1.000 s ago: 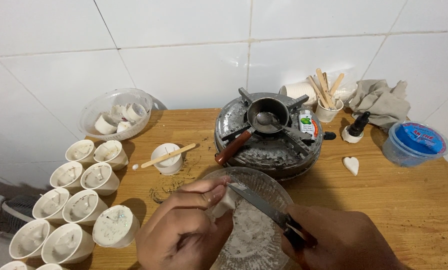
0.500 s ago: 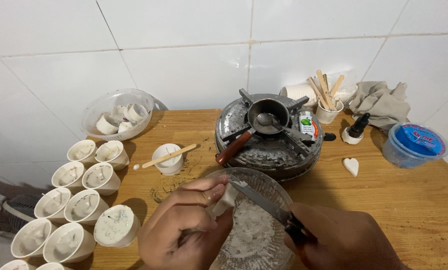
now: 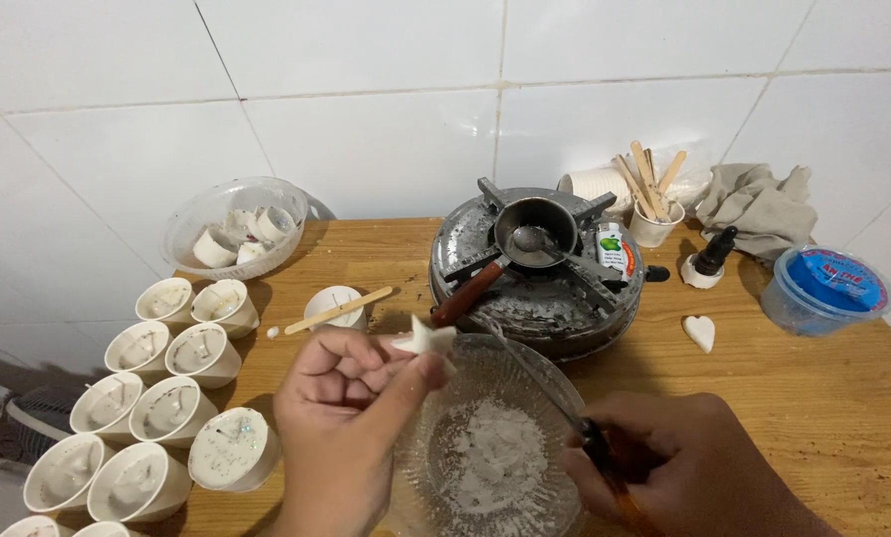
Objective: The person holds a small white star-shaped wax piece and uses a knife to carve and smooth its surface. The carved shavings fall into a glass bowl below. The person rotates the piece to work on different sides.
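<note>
White wax star (image 3: 424,338) pinched in left hand (image 3: 351,418), right hand (image 3: 679,467) closed around knife (image 3: 555,413), above glass bowl (image 3: 555,373)

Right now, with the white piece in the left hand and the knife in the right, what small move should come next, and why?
Probably bring the knife blade up to the small white piece and scrape it. The left hand pinches that piece above the glass bowl, which already holds white powder. The right hand grips the knife handle, and the blade lies across the bowl just beside the piece.
</note>
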